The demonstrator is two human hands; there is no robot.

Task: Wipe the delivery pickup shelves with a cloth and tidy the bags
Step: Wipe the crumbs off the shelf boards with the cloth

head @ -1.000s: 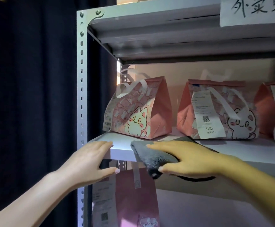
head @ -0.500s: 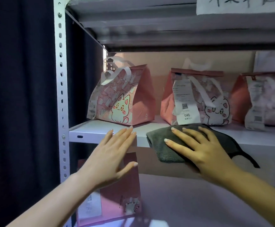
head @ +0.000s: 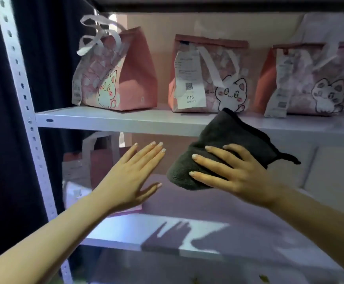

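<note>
A person's two hands reach toward a metal rack, the right hand [head: 234,171] spread over a dark grey cloth [head: 224,144] whose top corner touches the front edge of the upper shelf [head: 126,120], while the left hand [head: 132,177] hovers flat with fingers straight and together, holding nothing, just left of the cloth. Three pink cat-print bags stand in a row on the upper shelf: the left bag [head: 117,78], the middle bag [head: 208,78] with a receipt tag, and the right bag [head: 310,83]. A fourth pink bag [head: 89,165] sits on the lower shelf [head: 126,232], below the left bag.
</note>
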